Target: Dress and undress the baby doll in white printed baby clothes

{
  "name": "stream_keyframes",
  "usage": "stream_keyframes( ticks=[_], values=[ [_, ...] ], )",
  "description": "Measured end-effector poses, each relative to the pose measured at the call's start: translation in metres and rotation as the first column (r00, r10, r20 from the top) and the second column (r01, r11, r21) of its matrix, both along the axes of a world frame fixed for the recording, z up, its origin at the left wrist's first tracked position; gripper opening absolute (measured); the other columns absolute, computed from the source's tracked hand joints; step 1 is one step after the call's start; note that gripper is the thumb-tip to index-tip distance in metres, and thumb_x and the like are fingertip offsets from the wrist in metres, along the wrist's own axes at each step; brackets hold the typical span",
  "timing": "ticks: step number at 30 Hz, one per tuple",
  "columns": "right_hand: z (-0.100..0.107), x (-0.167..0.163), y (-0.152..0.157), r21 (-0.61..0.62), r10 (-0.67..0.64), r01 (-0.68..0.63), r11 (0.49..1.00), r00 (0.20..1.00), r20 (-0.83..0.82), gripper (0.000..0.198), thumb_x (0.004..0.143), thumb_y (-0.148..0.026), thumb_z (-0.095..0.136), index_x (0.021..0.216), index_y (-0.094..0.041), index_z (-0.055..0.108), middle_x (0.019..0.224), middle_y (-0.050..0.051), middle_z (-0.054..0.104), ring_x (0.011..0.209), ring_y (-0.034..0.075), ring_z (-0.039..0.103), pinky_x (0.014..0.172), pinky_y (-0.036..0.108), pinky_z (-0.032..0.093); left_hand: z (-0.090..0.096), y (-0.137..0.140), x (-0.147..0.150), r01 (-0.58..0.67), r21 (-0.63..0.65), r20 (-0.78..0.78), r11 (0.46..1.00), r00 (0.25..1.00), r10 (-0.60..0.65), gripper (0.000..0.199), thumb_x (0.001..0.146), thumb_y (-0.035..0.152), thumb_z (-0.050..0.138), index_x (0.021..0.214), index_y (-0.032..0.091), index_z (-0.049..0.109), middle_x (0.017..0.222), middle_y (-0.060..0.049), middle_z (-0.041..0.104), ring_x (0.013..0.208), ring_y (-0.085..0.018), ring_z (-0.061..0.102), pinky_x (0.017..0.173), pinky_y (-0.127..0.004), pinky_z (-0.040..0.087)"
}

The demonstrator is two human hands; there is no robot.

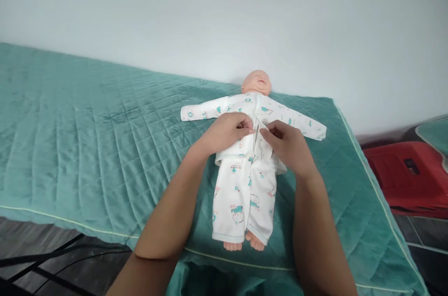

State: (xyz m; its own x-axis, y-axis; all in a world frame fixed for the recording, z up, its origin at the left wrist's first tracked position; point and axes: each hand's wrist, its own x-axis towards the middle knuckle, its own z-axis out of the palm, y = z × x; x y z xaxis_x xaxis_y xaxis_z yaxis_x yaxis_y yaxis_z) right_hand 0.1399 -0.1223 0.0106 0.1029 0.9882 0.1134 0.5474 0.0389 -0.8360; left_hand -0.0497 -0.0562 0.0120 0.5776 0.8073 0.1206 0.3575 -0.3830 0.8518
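Note:
A baby doll (258,82) lies on its back, head toward the wall and bare feet toward me. It wears a white printed pajama top (238,103) with its sleeves stretched out to both sides, and matching pajama pants (231,193). At the front opening of the top, my left hand (233,130) pinches the left edge. Opposite it, my right hand (287,142) grips the right edge, with that flap lifted a little. A narrow gap shows between the two edges. Any fasteners under my fingertips are too small to make out.
The doll rests on a green quilted cover (105,146) with a pale piped edge. A white wall (210,16) rises behind it. To the right, below the cover's edge, is a red plastic object (406,174). Black metal legs (42,258) show at the lower left.

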Motion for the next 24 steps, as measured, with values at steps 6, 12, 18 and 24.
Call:
stream_keyframes(
  ticks=[6, 12, 18, 24],
  values=[
    [-0.005, -0.008, -0.004, -0.026, 0.209, -0.24, 0.971, 0.888, -0.409, 0.03, 0.089, -0.046, 0.066, 0.074, -0.02, 0.061, 0.062, -0.001, 0.061, 0.055, 0.012, 0.052, 0.056, 0.027, 0.042, 0.001, -0.003, -0.001, 0.148, -0.259, 0.262, 0.954, 0.962, -0.078, 0.015, 0.089, 0.03, 0.064, 0.088, 0.016, 0.065, 0.076, -0.002, 0.068, 0.069, -0.011, 0.063, 0.067, -0.024, 0.051],
    [-0.01, -0.004, -0.005, 0.041, -0.014, 0.022, 0.999, 0.985, -0.173, 0.025, 0.088, -0.039, 0.067, 0.072, -0.021, 0.056, 0.055, -0.006, 0.05, 0.052, 0.01, 0.042, 0.052, 0.026, 0.033, -0.002, 0.0, -0.004, 0.132, -0.319, 0.271, 0.938, 0.962, -0.043, 0.014, 0.088, 0.029, 0.068, 0.089, 0.015, 0.067, 0.073, -0.004, 0.072, 0.065, -0.011, 0.066, 0.063, -0.022, 0.053],
    [-0.01, -0.006, -0.005, 0.042, -0.015, 0.011, 0.999, 0.996, 0.091, 0.02, 0.083, -0.037, 0.07, 0.079, -0.022, 0.056, 0.066, -0.004, 0.057, 0.06, 0.012, 0.049, 0.059, 0.028, 0.036, -0.013, 0.009, -0.009, 0.178, -0.371, 0.326, 0.911, 0.944, -0.052, 0.021, 0.086, 0.035, 0.072, 0.089, 0.014, 0.068, 0.067, -0.004, 0.07, 0.054, -0.009, 0.061, 0.05, -0.019, 0.048],
    [-0.008, -0.023, -0.007, -0.003, -0.083, 0.092, 0.996, 0.907, 0.412, 0.021, 0.082, -0.032, 0.066, 0.084, -0.023, 0.048, 0.073, -0.002, 0.057, 0.061, 0.014, 0.047, 0.059, 0.029, 0.027, -0.019, 0.011, -0.008, 0.189, -0.389, 0.386, 0.902, 0.922, -0.026, 0.02, 0.082, 0.033, 0.074, 0.087, 0.014, 0.068, 0.065, -0.004, 0.07, 0.052, -0.009, 0.059, 0.045, -0.018, 0.044]
  ],
)
